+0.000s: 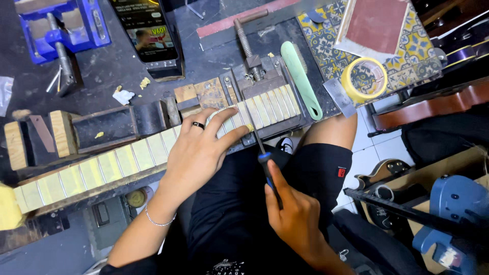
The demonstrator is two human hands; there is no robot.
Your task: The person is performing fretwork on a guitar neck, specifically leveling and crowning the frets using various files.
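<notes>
Guitar neck [127, 158] lies under spread left-hand fingers [224, 118]; right-hand fingers [275, 186] grip a file [257, 140].

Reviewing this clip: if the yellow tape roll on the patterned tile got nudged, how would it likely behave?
The yellow tape roll lies flat on the patterned tile, so it would probably slide rather than roll. It is a hollow ring, so it is likely light for its size. It sits near the tile's edge, so a push that way might tip it off.
</notes>
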